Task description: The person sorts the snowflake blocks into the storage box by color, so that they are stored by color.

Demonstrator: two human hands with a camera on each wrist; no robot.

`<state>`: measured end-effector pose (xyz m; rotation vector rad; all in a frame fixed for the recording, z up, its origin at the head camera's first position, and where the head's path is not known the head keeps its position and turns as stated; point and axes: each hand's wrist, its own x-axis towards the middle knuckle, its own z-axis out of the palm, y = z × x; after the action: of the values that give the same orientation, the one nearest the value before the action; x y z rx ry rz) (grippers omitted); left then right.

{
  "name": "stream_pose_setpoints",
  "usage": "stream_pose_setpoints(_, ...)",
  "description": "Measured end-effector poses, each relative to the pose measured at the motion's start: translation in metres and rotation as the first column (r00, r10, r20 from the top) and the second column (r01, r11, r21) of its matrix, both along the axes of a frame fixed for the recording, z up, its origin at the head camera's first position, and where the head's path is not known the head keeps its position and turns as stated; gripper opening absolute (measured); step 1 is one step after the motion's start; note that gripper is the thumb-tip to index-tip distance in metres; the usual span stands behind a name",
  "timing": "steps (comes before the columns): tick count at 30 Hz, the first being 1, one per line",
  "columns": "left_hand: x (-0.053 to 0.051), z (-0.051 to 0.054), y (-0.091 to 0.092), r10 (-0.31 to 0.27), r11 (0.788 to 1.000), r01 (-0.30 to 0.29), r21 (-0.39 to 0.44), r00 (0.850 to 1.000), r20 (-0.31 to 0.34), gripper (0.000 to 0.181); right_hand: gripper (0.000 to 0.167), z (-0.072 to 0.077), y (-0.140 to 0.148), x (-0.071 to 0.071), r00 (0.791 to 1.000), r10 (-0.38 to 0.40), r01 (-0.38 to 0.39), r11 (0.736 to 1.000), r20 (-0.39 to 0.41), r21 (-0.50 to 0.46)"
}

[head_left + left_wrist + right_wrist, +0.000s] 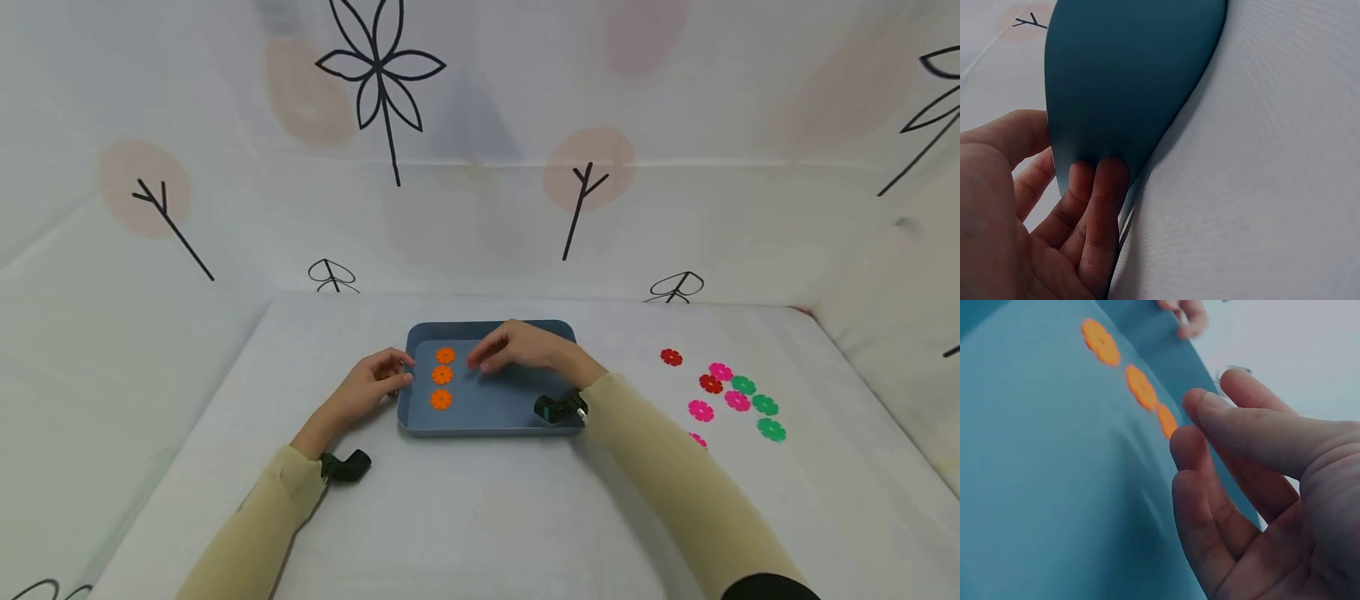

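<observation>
Three orange flower-shaped discs lie in a column along the left side of a blue-grey rectangular tray. At the tray's left edge, my left hand holds the rim with curled fingers. The left wrist view has its fingertips against the tray's outer wall. My right hand hovers over the tray, just right of the orange discs. Its fingers are loosely bent, and nothing shows between them in the right wrist view, where the orange discs lie beyond the fingertips.
On the white table, right of the tray, lie red discs, pink discs and green discs of the same flower shape. My right sleeve partly covers one pink disc. A patterned white cloth stands behind the table.
</observation>
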<state>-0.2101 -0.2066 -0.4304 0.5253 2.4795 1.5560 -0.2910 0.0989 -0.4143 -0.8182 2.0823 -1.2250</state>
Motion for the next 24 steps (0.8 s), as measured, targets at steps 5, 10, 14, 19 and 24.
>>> stream_pose_setpoints(5, 0.001, 0.001, 0.0, -0.001, 1.0, 0.001, -0.002, 1.0, -0.004, 0.028, 0.03, 0.009, 0.033, 0.002, 0.998, -0.063, 0.063, 0.998, -0.027, 0.001)
stream_pose_setpoints(10, 0.002, 0.003, 0.0, -0.008, 1.0, 0.008, -0.003, 1.0, -0.008, 0.028, 0.032, 0.012, 0.078, 0.006, 0.989, -0.138, 0.137, 0.99, -0.061, -0.024)
stream_pose_setpoints(14, 0.003, 0.003, 0.002, -0.009, 1.0, 0.009, 0.0, 1.0, -0.008, 0.028, 0.037, 0.009, 0.124, 0.011, 0.972, -0.232, 0.23, 0.972, -0.037, -0.053)
stream_pose_setpoints(19, 0.003, 0.003, 0.002, 0.001, 1.0, -0.001, -0.005, 1.0, -0.002, 0.028, 0.042, 0.0, 0.184, 0.025, 0.924, -0.383, 0.383, 0.924, -0.023, -0.007)
stream_pose_setpoints(24, 0.003, 0.003, 0.001, 0.007, 1.0, -0.007, -0.011, 1.0, 0.004, 0.028, 0.052, -0.006, 0.238, 0.042, 0.864, -0.492, 0.502, 0.854, -0.105, 0.133)
